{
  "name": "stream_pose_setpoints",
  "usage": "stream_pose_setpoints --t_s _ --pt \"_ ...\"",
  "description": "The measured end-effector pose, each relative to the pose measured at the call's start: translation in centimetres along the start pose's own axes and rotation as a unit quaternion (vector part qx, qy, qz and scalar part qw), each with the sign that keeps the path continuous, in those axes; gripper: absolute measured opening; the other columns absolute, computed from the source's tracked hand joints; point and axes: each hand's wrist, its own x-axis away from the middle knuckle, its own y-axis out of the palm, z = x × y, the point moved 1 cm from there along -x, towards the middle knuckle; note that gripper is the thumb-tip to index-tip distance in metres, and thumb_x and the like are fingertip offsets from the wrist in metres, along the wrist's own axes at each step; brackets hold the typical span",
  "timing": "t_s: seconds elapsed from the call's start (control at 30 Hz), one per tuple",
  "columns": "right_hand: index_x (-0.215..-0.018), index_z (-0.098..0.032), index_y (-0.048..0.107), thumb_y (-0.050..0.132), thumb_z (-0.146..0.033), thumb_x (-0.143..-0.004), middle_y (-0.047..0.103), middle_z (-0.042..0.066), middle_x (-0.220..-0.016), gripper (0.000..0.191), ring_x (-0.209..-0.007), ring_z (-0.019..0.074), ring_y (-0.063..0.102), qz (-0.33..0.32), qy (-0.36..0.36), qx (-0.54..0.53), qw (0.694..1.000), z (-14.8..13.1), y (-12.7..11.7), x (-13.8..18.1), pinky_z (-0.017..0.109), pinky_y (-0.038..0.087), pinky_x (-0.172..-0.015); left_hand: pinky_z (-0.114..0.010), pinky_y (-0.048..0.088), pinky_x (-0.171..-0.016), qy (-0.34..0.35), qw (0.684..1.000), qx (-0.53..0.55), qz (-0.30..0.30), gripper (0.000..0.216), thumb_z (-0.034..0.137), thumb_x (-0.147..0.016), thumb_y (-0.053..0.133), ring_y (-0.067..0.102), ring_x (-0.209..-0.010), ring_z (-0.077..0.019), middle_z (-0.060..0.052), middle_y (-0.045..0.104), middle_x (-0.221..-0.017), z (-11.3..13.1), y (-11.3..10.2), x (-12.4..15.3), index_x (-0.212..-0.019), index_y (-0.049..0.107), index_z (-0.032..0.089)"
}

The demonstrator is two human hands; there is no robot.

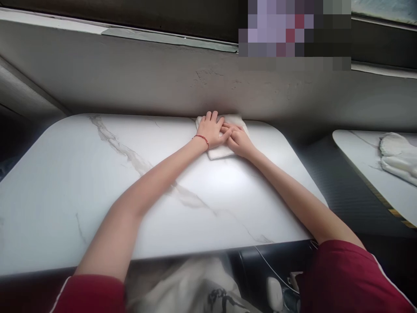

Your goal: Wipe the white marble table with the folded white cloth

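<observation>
A folded white cloth (219, 151) lies at the far edge of a white marble table (81, 182), against the grey wall. My left hand (212, 129) rests flat on the cloth, fingers stretched out, with a red string bracelet on its wrist. My right hand (238, 140) lies on the cloth beside it, fingers extended and overlapping the left hand's fingers. Both arms reach straight across the tabletop. Most of the cloth is hidden under the hands.
A second marble table (361, 161) stands to the right with white cloth gloves (399, 156) on it; a dark gap separates the tables. A grey wall (130, 74) runs behind. White fabric (192, 287) and a small white device (274, 293) lie near my lap.
</observation>
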Motion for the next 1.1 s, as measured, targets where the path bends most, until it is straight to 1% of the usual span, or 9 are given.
stream_pose_setpoints --t_s 0.13,0.27,0.37,0.47,0.63,0.7,0.8,0.97,1.1 --pt "-0.136 -0.017 0.064 0.029 -0.023 -0.094 0.057 0.011 -0.149 0.056 -0.141 0.0281 0.048 -0.008 0.002 0.009 1.000 -0.7 -0.3 1.4 0.051 0.036 -0.116 -0.047 0.034 -0.102 0.005 1.000 0.001 0.001 0.061 0.057 -0.101 0.038 0.046 -0.127 -0.0388 -0.024 0.051 -0.141 0.9 -0.2 1.3 -0.132 0.061 0.009" --pt "-0.139 -0.018 0.061 0.029 -0.023 -0.096 0.056 0.012 -0.150 0.055 -0.141 0.0297 0.048 -0.021 -0.013 0.033 0.999 -2.8 -0.7 4.7 0.054 0.037 -0.114 -0.046 0.035 -0.101 0.009 1.000 -0.001 -0.005 0.063 0.055 -0.101 0.040 0.047 -0.125 -0.0383 -0.025 0.052 -0.140 2.9 -0.9 4.7 -0.136 0.057 0.006" --pt "-0.144 -0.017 0.056 0.029 -0.023 -0.098 0.055 0.014 -0.149 0.054 -0.141 0.0299 0.047 -0.027 -0.029 0.057 0.998 -6.0 -1.1 8.1 0.054 0.037 -0.114 -0.046 0.036 -0.098 0.035 0.999 -0.009 -0.021 0.064 0.053 -0.100 0.040 0.048 -0.122 -0.0383 -0.026 0.054 -0.137 4.6 -1.8 8.3 -0.136 0.055 0.002" --pt "-0.149 -0.014 0.049 0.031 -0.024 -0.099 0.054 0.017 -0.149 0.053 -0.143 0.0302 0.045 -0.022 -0.037 0.086 0.995 -10.2 -1.4 11.6 0.052 0.036 -0.114 -0.046 0.038 -0.096 0.083 0.996 -0.014 -0.038 0.064 0.051 -0.098 0.041 0.050 -0.117 -0.0374 -0.025 0.055 -0.136 5.7 -2.8 12.0 -0.135 0.055 0.001" --pt "-0.149 -0.009 0.044 0.032 -0.023 -0.098 0.052 0.020 -0.148 0.053 -0.145 0.0328 0.039 -0.019 -0.042 0.121 0.992 -16.0 -1.1 15.2 0.053 0.034 -0.114 -0.045 0.038 -0.097 0.138 0.990 -0.004 -0.042 0.067 0.055 -0.096 0.039 0.050 -0.113 -0.0347 -0.022 0.057 -0.133 5.9 -4.5 17.0 -0.136 0.054 0.003" --pt "-0.146 -0.006 0.045 0.033 -0.022 -0.097 0.051 0.023 -0.148 0.053 -0.144 0.0347 0.038 -0.016 -0.052 0.126 0.990 -17.2 -0.9 15.6 0.054 0.035 -0.112 -0.044 0.038 -0.098 0.147 0.988 -0.001 -0.045 0.068 0.056 -0.096 0.037 0.050 -0.113 -0.0338 -0.021 0.057 -0.132 5.6 -5.0 18.0 -0.136 0.054 0.004" --pt "-0.144 -0.004 0.046 0.035 -0.022 -0.094 0.052 0.025 -0.146 0.054 -0.143 0.0365 0.038 -0.010 -0.061 0.121 0.991 -17.9 -0.5 15.2 0.054 0.035 -0.110 -0.045 0.039 -0.099 0.147 0.988 -0.001 -0.051 0.067 0.056 -0.095 0.038 0.050 -0.113 -0.0335 -0.020 0.058 -0.131 5.0 -5.4 18.5 -0.135 0.055 0.005" --pt "-0.150 -0.009 0.042 0.038 -0.021 -0.092 0.053 0.021 -0.145 0.059 -0.142 0.0361 0.039 -0.019 -0.059 0.098 0.993 -17.7 0.1 13.4 0.054 0.033 -0.111 -0.046 0.040 -0.097 0.126 0.990 -0.004 -0.060 0.066 0.054 -0.095 0.039 0.049 -0.111 -0.0342 -0.021 0.057 -0.131 3.6 -5.7 18.0 -0.135 0.054 0.004" --pt "-0.152 -0.010 0.040 0.037 -0.022 -0.093 0.050 0.021 -0.149 0.060 -0.144 0.0348 0.037 -0.017 -0.071 0.093 0.993 -17.4 0.7 12.0 0.054 0.034 -0.111 -0.046 0.039 -0.098 0.114 0.992 -0.007 -0.059 0.067 0.053 -0.095 0.039 0.050 -0.111 -0.0338 -0.021 0.057 -0.132 2.4 -5.8 17.6 -0.138 0.053 0.004"
